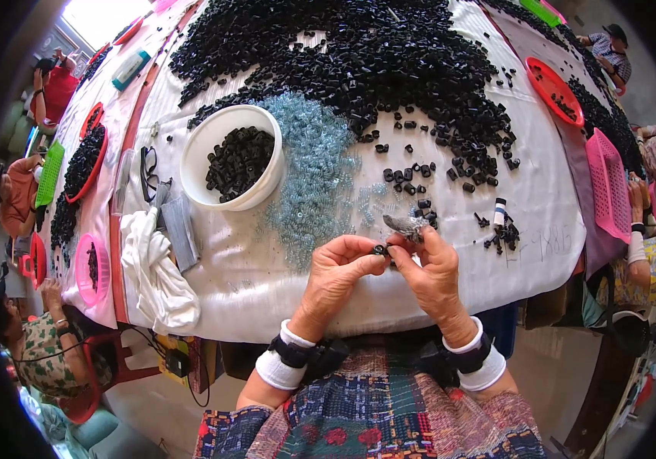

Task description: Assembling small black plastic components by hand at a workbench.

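Between the fingertips of my left hand (341, 277) is a small black cylindrical part (379, 249). My right hand (434, 274) is closed in a pinch right beside that part, and its fingers hide whatever they grip. A grey cover (406, 226) wraps one fingertip of my right hand. Beyond my hands lies a heap of small clear bluish rings (309, 180). Farther back spreads a large pile of black cylindrical parts (343, 53), with several loose ones (408, 174) scattered nearer. A white bowl (190, 177), left of the rings, holds more black pieces (241, 163).
White gloves (158, 271), a grey cloth (181, 233) and black-framed glasses (149, 172) lie at the left. A small white bottle (499, 211) stands among black bits at the right. Pink basket (608, 187) and red tray (554, 92) sit farther right. Other people sit at both sides.
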Demonstrator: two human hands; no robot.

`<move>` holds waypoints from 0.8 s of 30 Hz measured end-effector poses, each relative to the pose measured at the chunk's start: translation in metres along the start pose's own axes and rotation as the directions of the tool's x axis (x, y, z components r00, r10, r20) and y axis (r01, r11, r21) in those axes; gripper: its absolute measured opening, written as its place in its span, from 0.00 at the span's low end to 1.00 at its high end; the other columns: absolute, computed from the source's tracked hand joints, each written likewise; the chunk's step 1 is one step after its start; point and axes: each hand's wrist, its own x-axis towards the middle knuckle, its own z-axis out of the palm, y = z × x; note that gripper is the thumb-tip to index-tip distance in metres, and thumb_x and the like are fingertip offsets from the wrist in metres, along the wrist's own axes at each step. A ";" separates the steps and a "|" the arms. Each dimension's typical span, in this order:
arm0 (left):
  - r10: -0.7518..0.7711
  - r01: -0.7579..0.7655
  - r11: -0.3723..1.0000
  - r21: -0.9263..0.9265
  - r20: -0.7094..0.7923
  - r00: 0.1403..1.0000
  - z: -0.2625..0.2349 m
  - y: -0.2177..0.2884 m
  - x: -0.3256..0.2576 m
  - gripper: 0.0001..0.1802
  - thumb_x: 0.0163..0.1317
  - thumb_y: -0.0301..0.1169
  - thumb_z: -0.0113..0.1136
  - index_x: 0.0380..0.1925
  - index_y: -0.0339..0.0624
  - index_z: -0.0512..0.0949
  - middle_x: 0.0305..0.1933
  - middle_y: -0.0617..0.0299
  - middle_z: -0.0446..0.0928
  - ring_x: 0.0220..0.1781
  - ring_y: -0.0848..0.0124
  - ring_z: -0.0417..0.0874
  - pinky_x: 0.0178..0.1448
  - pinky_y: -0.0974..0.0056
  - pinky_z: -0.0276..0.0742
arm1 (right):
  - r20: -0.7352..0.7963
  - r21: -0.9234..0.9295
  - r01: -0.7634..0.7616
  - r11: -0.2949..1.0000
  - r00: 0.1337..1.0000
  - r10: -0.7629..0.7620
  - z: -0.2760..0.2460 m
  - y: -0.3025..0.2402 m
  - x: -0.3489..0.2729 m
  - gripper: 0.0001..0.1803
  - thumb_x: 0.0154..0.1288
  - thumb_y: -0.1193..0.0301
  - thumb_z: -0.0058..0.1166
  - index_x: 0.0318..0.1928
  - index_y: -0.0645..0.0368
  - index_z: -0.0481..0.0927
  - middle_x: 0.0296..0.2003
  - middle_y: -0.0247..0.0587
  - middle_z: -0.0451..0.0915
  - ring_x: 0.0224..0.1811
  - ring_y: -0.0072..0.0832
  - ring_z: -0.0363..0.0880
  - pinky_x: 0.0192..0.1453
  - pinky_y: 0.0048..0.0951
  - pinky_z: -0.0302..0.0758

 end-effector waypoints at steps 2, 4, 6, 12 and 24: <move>0.005 -0.005 1.000 0.013 -0.013 1.000 0.000 -0.001 0.001 0.09 0.55 0.20 0.61 0.37 0.34 0.77 0.35 0.55 0.81 0.35 0.70 0.82 0.41 0.68 0.79 | -0.109 -0.103 0.116 0.988 0.986 -0.128 0.001 -0.002 -0.001 0.11 0.54 0.82 0.57 0.40 0.62 0.77 0.30 0.37 0.81 0.29 0.21 0.80 0.33 0.22 0.76; 0.003 -0.002 1.000 0.025 -0.021 1.000 0.001 -0.001 0.000 0.09 0.55 0.20 0.61 0.37 0.34 0.77 0.34 0.55 0.81 0.34 0.70 0.82 0.41 0.68 0.80 | -0.115 -0.137 0.178 0.974 0.974 -0.194 0.001 -0.005 0.000 0.12 0.54 0.82 0.58 0.41 0.62 0.78 0.31 0.37 0.82 0.30 0.22 0.80 0.34 0.23 0.76; -0.012 0.012 0.999 0.030 -0.023 1.000 0.002 0.001 -0.001 0.09 0.55 0.21 0.62 0.37 0.34 0.77 0.34 0.54 0.81 0.33 0.70 0.83 0.39 0.68 0.80 | -0.118 -0.170 0.237 0.957 0.959 -0.258 0.000 -0.008 0.003 0.14 0.54 0.82 0.58 0.42 0.61 0.78 0.32 0.38 0.82 0.30 0.22 0.80 0.34 0.23 0.76; -0.009 0.010 0.998 0.066 -0.025 1.000 0.002 -0.001 -0.001 0.11 0.55 0.23 0.64 0.38 0.33 0.77 0.31 0.57 0.81 0.32 0.75 0.82 0.37 0.73 0.78 | -0.058 -0.289 0.325 0.900 0.933 -0.355 0.002 -0.008 0.004 0.16 0.53 0.83 0.59 0.44 0.59 0.79 0.32 0.40 0.81 0.31 0.27 0.81 0.34 0.25 0.76; -0.005 0.011 0.990 0.141 -0.047 0.999 0.006 0.001 0.000 0.10 0.54 0.23 0.64 0.37 0.33 0.78 0.32 0.56 0.81 0.31 0.74 0.81 0.37 0.72 0.78 | -0.023 -0.366 0.364 0.856 0.916 -0.399 0.000 -0.001 0.003 0.12 0.49 0.84 0.59 0.37 0.62 0.78 0.26 0.42 0.76 0.25 0.35 0.77 0.29 0.30 0.73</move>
